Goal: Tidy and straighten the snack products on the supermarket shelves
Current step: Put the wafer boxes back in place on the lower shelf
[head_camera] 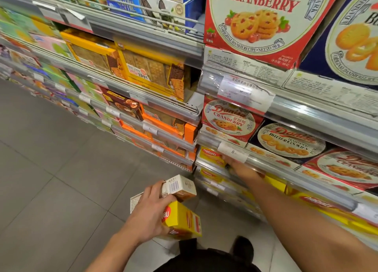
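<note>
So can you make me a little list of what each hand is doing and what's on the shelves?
left hand: holds two boxes away from the shelf
yellow box: lower one in the left hand
white box: upper one, barcode showing
right hand: reaching into the yellow-box shelf; fingers hidden by the rail
shelf above: cranberry tin, butter cookie tin
floor: grey tiles

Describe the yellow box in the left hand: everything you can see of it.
The yellow box looks like printed cardboard, with a red oval logo partly hidden by the left hand. It is tilted, held off the shelves above the grey floor, gripped together with a white barcoded box that rests against its upper side.
</note>
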Action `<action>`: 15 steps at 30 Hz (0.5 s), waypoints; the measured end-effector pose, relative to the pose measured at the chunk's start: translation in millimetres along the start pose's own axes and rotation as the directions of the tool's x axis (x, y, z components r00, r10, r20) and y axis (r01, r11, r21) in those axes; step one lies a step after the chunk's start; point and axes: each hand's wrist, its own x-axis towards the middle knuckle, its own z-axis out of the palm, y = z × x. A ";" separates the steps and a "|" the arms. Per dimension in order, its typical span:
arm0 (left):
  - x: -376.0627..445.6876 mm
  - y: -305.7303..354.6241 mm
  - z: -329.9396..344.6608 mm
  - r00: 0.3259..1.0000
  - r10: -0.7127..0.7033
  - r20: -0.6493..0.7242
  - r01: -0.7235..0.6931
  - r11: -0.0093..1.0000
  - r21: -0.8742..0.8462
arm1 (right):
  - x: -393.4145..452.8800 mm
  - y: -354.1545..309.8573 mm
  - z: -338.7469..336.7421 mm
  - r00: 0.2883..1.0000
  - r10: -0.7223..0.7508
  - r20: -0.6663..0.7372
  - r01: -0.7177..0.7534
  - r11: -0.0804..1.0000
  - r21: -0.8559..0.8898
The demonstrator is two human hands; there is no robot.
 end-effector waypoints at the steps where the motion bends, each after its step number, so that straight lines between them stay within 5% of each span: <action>1: 2.3 1.9 -0.4 1.000 0.007 0.008 -0.007 1.000 0.006 | -23.8 -12.1 3.1 0.997 -0.073 -0.022 0.073 0.997 0.008; 5: 16.8 11.5 -0.8 0.998 0.038 0.044 -0.038 0.999 0.014 | -75.8 -1.4 4.2 0.941 -0.299 -0.155 0.274 0.947 -0.167; 10: 43.7 32.8 -3.2 0.987 0.150 0.062 -0.149 0.988 -0.030 | -115.5 48.2 1.2 0.947 -0.271 0.175 0.311 0.910 -0.273; 15: 70.4 69.3 1.1 0.940 0.322 0.112 -0.321 0.947 -0.027 | -142.0 64.5 -8.5 0.917 -0.394 0.066 0.389 0.843 -0.371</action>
